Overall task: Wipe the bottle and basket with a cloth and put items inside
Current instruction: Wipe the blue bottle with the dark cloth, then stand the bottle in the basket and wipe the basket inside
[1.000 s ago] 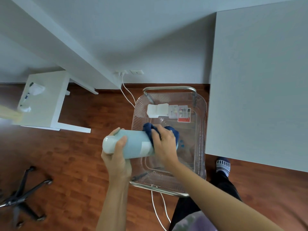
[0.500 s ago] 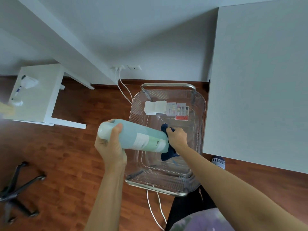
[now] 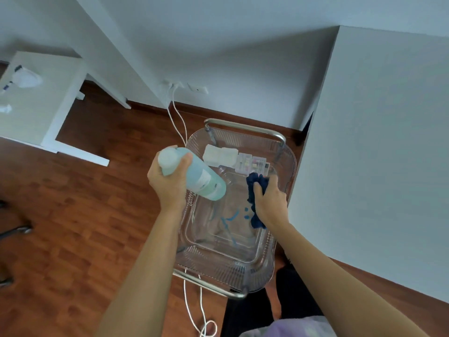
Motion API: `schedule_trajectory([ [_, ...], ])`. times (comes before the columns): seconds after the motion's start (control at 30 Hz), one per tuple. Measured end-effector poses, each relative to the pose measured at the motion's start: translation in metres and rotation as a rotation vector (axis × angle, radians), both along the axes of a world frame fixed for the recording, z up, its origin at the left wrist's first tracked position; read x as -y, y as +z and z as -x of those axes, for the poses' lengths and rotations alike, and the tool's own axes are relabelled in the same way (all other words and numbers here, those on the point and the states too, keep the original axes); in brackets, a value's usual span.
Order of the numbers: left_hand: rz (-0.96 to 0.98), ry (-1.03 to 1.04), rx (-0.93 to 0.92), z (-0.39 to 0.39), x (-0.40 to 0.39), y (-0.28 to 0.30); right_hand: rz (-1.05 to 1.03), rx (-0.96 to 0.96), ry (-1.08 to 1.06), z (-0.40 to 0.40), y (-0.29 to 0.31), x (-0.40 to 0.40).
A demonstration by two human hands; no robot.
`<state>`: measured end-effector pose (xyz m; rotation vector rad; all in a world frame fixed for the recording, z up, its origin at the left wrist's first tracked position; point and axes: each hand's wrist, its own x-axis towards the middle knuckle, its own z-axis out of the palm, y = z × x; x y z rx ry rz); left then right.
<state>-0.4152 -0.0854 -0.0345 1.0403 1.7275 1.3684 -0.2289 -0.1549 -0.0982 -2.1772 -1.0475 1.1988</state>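
Observation:
My left hand (image 3: 168, 183) grips a pale blue-green bottle (image 3: 199, 177) near its white cap, tilted with its base down toward the basket. My right hand (image 3: 269, 200) is closed on a dark blue cloth (image 3: 255, 190), held apart from the bottle over the right side of the basket. The clear plastic basket (image 3: 286, 164) with metal handles sits on the wooden floor below both hands. At its far end lie a white folded item (image 3: 220, 154) and a small clear box (image 3: 252, 164) with coloured contents.
A large white tabletop (image 3: 379, 142) borders the basket on the right. A white side table (image 3: 36, 100) stands at the left. White cables (image 3: 177, 120) run from a wall socket past the basket. Chair legs (image 3: 14, 231) show at the left edge. My leg is below the basket.
The cloth hand has come off the bottle and moved right over the basket. The bottle has tilted from level to base-down, and the view has shifted closer.

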Motion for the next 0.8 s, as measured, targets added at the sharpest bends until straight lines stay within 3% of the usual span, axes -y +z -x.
schedule_trajectory([
  [0.2,-0.042,-0.043,-0.157,-0.028,-0.004,-0.003,-0.006,0.11,0.309,0.001,-0.004,-0.003],
  [0.43,0.237,-0.231,-0.163,-0.009,0.036,0.016,0.142,0.429,0.79,0.021,-0.041,0.01],
  [0.5,0.313,-0.077,-0.409,0.005,0.074,0.017,0.237,0.44,0.824,0.03,-0.054,0.022],
  [0.57,0.41,0.226,-0.636,0.016,0.12,0.013,0.211,0.506,0.869,0.041,-0.067,0.037],
  [0.63,0.582,0.412,-0.593,0.012,0.156,0.001,0.169,0.583,0.905,0.052,-0.077,0.045],
  [0.7,0.688,0.427,-0.446,-0.004,0.17,-0.013,0.145,0.624,0.9,0.063,-0.08,0.045],
  [0.8,0.598,0.486,-0.38,-0.02,0.17,-0.025,0.171,0.651,0.896,0.083,-0.081,0.039],
])
